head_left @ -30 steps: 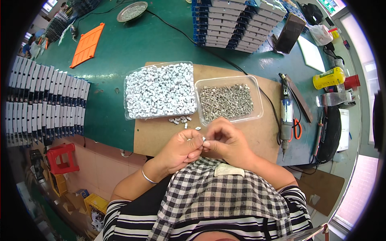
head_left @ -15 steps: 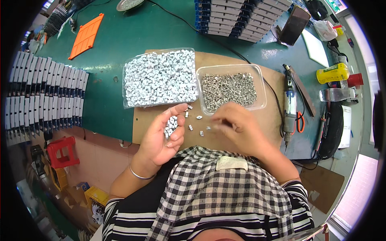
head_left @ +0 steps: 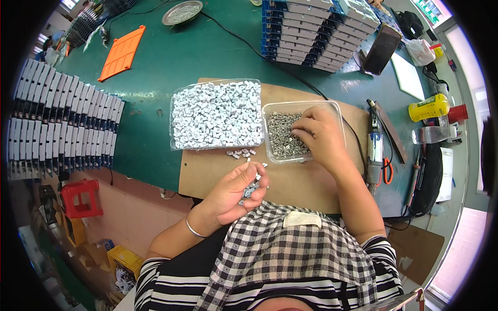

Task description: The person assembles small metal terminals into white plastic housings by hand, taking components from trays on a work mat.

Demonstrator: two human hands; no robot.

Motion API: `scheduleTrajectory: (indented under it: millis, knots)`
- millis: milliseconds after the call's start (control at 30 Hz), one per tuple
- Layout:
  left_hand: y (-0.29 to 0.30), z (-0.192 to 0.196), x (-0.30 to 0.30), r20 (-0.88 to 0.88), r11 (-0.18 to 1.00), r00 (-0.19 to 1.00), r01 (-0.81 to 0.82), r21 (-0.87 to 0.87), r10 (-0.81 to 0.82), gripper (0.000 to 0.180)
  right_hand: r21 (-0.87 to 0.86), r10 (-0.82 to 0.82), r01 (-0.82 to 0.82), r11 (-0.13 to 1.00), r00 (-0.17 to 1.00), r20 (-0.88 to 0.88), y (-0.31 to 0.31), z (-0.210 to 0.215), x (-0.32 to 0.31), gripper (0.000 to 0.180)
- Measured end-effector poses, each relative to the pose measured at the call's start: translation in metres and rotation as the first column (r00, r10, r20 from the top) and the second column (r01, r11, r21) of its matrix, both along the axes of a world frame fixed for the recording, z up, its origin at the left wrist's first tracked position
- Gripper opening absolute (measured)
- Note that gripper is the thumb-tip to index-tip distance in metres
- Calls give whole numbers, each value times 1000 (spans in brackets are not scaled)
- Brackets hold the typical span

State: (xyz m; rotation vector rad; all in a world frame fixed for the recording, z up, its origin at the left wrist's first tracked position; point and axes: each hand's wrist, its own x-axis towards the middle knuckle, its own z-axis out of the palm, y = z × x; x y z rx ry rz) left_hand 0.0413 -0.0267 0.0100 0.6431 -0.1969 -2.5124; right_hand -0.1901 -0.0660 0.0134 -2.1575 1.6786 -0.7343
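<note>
My left hand [head_left: 236,193] is cupped palm-up above the brown board, its fingers curled round several small white-grey plastic pieces [head_left: 250,191]. My right hand [head_left: 322,136] reaches into a clear plastic tub of small metal screws [head_left: 285,140]. Its fingers are bent, with the tips down among the screws; whatever they pinch is hidden. Left of that tub, a larger clear tray is heaped with the same white pieces [head_left: 215,114]. A few loose pieces [head_left: 241,153] lie on the board just in front of this tray.
Under the tubs lies a brown board [head_left: 290,186] on a green table. An electric screwdriver [head_left: 373,150] and orange-handled scissors [head_left: 387,170] lie to the right. Stacked blue-and-white units [head_left: 311,36] stand at the back, with more [head_left: 62,124] at left. A phone [head_left: 382,49] stands behind.
My right hand has gone from above the board into the screw tub. My left hand, still holding the pieces, has shifted right and its fingers have curled further over them. The whole view has shifted slightly.
</note>
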Motion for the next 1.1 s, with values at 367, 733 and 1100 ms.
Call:
scheduleTrajectory:
  millis: [367, 733, 1100]
  knots:
    - [-6, 10, -7, 134, 998, 989, 48, 47, -54, 31, 83, -38, -1, 997, 881, 471, 25, 33, 6, 13]
    - [-2, -4, -9, -44, 1000, 999, -11, -17, 10, 18, 430, -344, -428, 795, 264, 901, 62, 22, 34, 11]
    - [-1, -11, -14, 48, 991, 999, 27, -134, -21, 30, 283, -72, -183, 941, 710, 700, 62, 16, 50, 10]
